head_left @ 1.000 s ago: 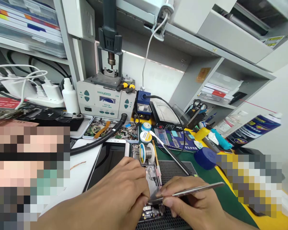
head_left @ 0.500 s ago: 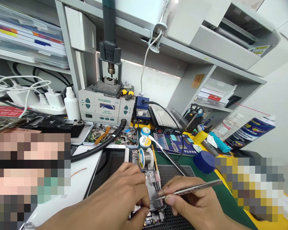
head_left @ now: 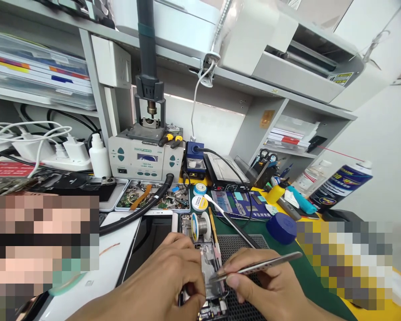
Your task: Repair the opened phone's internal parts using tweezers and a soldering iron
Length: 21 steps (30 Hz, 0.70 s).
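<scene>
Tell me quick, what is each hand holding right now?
Left hand: closed, gripping the edge of the opened phone.
Right hand: closed, pinching tweezers whose tips touch the phone.

My bench layout
The opened phone (head_left: 210, 267) lies between my left hand (head_left: 167, 283) and the tweezers (head_left: 263, 263) in my right hand (head_left: 267, 290); solder spool (head_left: 200, 225) just behind it, then parts tray (head_left: 119, 207), then rework station (head_left: 142, 156).

The tweezers (head_left: 260, 266) in the right hand (head_left: 270, 290) are bare, shiny metal. Under them the phone part (head_left: 210, 272) looks smooth metal. Beside this hand, the mat (head_left: 240, 245) is matt with a rough grid.
</scene>
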{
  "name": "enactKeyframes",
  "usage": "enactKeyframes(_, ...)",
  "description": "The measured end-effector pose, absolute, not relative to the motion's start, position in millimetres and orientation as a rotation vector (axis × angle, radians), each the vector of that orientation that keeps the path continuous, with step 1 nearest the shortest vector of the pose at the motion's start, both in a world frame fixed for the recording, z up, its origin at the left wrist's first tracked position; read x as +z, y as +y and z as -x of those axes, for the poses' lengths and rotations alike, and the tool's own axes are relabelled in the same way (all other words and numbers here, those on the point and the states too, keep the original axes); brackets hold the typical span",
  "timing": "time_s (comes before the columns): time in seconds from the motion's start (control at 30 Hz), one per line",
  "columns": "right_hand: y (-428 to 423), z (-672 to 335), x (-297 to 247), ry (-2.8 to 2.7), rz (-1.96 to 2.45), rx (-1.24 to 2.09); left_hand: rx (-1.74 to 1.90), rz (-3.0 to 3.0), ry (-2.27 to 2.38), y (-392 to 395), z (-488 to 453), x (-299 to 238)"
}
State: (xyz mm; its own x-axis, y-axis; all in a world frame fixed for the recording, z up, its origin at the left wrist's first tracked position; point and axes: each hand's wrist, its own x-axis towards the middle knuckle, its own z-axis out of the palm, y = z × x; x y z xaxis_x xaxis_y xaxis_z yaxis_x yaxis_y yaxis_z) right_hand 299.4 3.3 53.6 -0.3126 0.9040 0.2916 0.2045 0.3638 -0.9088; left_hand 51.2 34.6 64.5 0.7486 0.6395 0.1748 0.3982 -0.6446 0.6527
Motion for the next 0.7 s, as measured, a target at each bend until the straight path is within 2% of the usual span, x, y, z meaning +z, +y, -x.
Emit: enactKeyframes(0.7, 0.9, -299.5, 59.2, -1.910, 0.983, 1.038, 0.372, -2.286, 0.810, 34.3, -49.1, 75.9)
